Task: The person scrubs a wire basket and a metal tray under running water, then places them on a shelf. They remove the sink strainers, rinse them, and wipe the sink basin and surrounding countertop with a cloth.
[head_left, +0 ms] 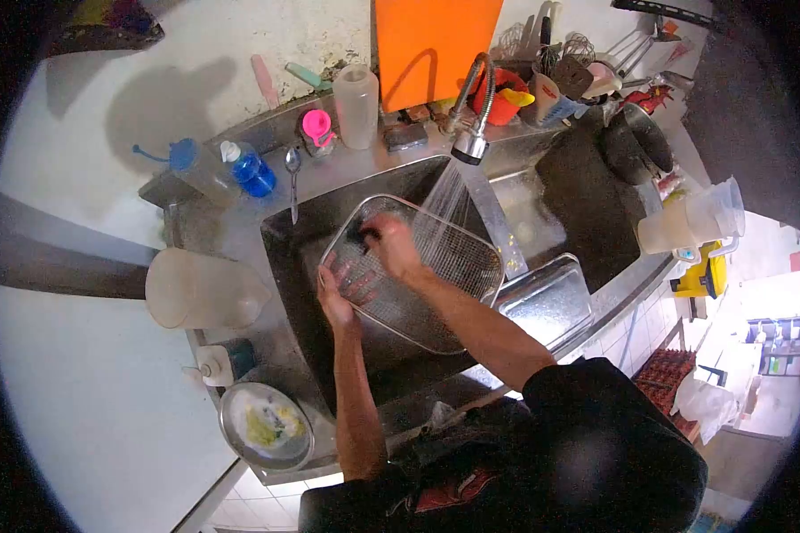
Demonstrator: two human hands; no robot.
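Note:
A rectangular wire mesh basket (411, 313) is tilted over the left sink basin (298, 266). My left hand (336, 300) grips its left rim, with the fingers showing through the mesh from underneath. Inside the basket, my right hand (389, 242) is closed against the mesh near the upper left corner. Something small and dark shows at its fingers, too blurred to name. Water sprays from the faucet head (469, 147) into the right part of the basket.
Right of the basin lies a metal tray (551, 302), beside a second basin (529, 209). On the left ledge stand a cloudy plastic pitcher (200, 289), a soap bottle (227, 362) and a metal bowl (280, 453) with suds. A spoon (293, 178) and blue bottle (254, 174) are behind.

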